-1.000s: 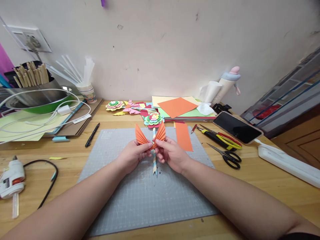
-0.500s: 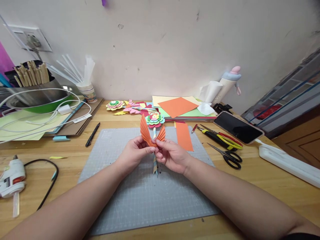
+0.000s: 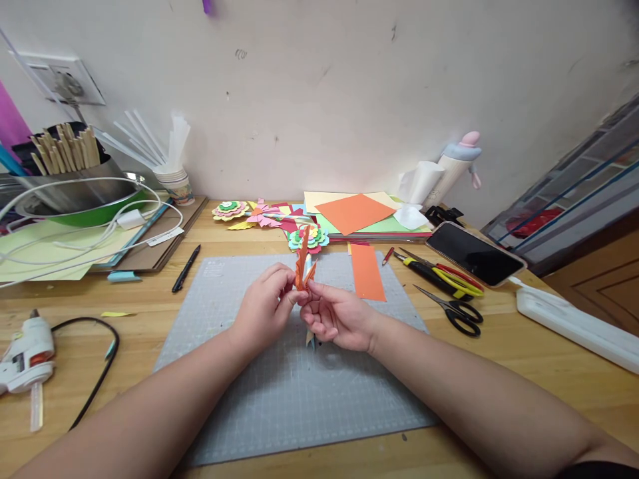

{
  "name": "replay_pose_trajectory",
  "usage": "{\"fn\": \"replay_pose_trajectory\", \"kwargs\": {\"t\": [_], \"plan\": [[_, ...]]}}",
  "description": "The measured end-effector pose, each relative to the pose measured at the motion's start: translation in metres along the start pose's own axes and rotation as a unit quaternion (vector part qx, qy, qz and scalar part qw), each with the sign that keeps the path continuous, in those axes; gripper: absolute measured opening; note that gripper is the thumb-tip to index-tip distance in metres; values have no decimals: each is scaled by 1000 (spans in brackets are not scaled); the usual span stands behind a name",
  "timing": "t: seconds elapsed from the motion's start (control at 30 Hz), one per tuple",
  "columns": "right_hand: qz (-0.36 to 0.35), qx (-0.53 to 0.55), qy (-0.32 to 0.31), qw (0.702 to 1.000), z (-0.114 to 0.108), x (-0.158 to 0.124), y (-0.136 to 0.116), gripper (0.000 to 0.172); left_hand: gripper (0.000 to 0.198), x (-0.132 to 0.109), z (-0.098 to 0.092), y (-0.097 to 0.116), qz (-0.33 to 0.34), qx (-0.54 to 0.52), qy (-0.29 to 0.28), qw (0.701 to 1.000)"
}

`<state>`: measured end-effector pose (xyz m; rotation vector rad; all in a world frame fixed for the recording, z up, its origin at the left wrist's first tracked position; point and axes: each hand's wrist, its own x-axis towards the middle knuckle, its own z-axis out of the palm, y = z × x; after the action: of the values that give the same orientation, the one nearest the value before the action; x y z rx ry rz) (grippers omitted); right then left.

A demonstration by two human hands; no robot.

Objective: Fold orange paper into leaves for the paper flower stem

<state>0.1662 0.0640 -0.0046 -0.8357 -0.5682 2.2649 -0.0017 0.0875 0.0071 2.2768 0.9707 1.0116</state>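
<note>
Between my two hands is a pleated orange paper leaf (image 3: 302, 261), its folds pressed narrow and its tips pointing up. My left hand (image 3: 265, 303) pinches its lower left side. The fingertips of my right hand (image 3: 340, 314) grip the lower right side, with the other fingers curled beneath. Behind the leaf lies a paper flower (image 3: 316, 239) with layered red, green and blue petals. Its striped paper stem (image 3: 310, 340) runs under my hands, mostly hidden, over the grey cutting mat (image 3: 299, 399). I cannot tell whether leaf and stem touch.
Right of the mat lie scissors (image 3: 456, 314), pliers (image 3: 439, 276), a phone (image 3: 476, 253) and a power strip (image 3: 574, 326). An orange paper strip (image 3: 368, 273) rests on the mat. To the left are a black pen (image 3: 186, 269) and a glue gun (image 3: 30, 352). Another paper flower (image 3: 230, 211) lies behind.
The orange leaf's two spread sides have been turned and squeezed closer together. Both hands have shifted slightly left, and the left hand now shows more of its back.
</note>
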Motion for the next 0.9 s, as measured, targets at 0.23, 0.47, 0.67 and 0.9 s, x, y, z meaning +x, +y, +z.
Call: {"fn": "replay_pose_trajectory", "kwargs": {"t": [0.23, 0.47, 0.67, 0.9], "plan": [[-21, 18, -4, 1000, 3, -2, 1, 24, 10, -4, 0, 0, 29, 59, 2, 998], [-116, -4, 47, 992, 0, 1, 0, 21, 4, 1, 4, -9, 42, -43, -21, 998], [-158, -43, 74, 984, -2, 4, 1, 24, 9, -1, 6, -7, 42, -60, -23, 997], [-215, -45, 87, 972, 0, 5, 1, 26, 16, -4, 9, -4, 44, -119, 9, 992]]}}
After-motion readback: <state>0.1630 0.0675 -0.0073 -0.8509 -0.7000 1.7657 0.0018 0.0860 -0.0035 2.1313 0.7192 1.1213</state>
